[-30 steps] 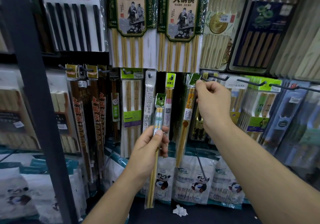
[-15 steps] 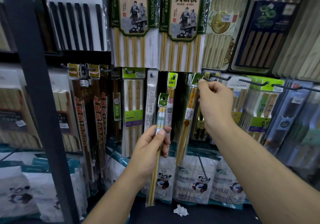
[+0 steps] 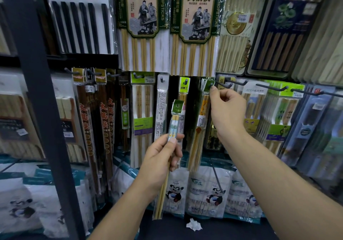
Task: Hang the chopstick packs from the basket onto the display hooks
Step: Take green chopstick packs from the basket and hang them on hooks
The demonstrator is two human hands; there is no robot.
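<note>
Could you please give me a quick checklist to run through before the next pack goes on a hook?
1. Left hand's grip on the thin pack: ok, fingers are curled round its middle.
2. Thin pack's hanging hole unobstructed: ok, it shows above the fingers.
3. Right hand pinching the orange pack's top: ok.
4. Orange pack seated on the hook: cannot tell, the fingertips cover the hole.

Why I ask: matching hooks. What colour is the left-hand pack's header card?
Green header card, seen in the head view.
</note>
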